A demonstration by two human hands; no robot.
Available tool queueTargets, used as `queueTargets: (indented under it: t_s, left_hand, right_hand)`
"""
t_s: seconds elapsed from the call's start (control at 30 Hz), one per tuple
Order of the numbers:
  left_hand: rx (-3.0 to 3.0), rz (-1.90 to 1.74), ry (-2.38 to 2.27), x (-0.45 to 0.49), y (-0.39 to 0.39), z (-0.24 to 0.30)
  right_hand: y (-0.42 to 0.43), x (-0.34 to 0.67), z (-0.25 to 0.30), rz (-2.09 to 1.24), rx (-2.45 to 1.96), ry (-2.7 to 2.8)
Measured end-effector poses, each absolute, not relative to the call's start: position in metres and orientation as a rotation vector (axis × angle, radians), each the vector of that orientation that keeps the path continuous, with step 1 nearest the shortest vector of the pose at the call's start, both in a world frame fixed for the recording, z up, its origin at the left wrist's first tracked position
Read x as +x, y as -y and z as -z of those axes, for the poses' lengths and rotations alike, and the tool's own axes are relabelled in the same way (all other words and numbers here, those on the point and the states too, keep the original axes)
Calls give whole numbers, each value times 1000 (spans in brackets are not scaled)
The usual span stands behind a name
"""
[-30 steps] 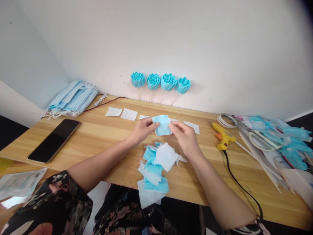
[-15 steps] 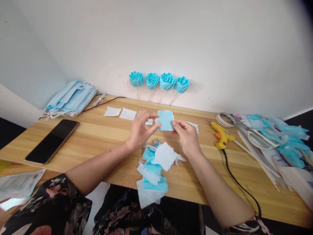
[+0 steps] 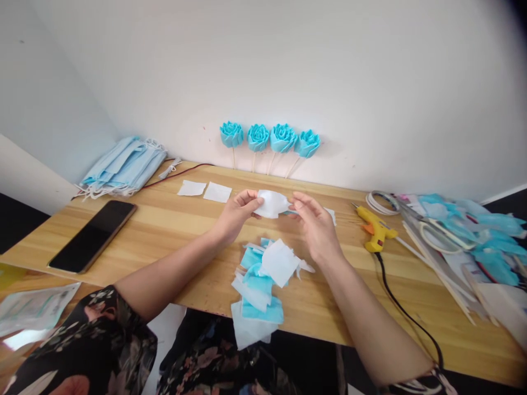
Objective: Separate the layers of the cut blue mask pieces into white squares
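Over the table, between my two hands, is a small mask fabric piece, its white side showing. My left hand pinches its left edge between thumb and fingers. At the opposite edge, my right hand has its fingertips closed on the fabric, and a sliver of blue shows beneath them. Just below my hands lies a loose heap of blue and white fabric pieces, some hanging over the table's front edge. Two white fabric pieces lie flat to the left, and another is partly hidden behind my right hand.
Several blue fabric roses on sticks lean against the wall. Folded masks and a phone lie left. On the right are a yellow glue gun with its cord, a tape roll, scissors and blue scraps.
The fabric between my hands showed its blue face; now a white face shows. My left hand, apart from it with fingers spread, has closed on its left edge.
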State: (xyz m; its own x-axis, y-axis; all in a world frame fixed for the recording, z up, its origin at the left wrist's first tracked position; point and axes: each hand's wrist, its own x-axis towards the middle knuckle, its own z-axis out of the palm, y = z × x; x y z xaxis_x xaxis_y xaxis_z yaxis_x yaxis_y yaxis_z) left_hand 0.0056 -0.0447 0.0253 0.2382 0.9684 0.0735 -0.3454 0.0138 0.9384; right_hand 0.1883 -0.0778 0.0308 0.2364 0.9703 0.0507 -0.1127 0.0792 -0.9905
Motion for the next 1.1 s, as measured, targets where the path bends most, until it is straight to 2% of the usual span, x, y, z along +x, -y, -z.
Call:
queueTargets:
  t_s: [0.23, 0.6, 0.73, 0.93, 1.1]
  left_hand:
    - [898, -1115, -657, 8, 48, -28]
    - [1048, -1148, -761, 7, 43, -20]
    - [1140, -1281, -814, -2, 34, -29]
    - [1303, -1671, -832, -57, 12, -72]
    - [1253, -1655, -1007, -110, 16, -74]
  right_hand:
    - [80, 185, -27, -1176, -1126, 1085]
    - [81, 184, -26, -1162, -1172, 1138]
    - [79, 187, -27, -1093, -1178, 1164]
    - [72, 201, -33, -1006, -1128, 957]
    - [71, 204, -35, -1030, -1094, 897]
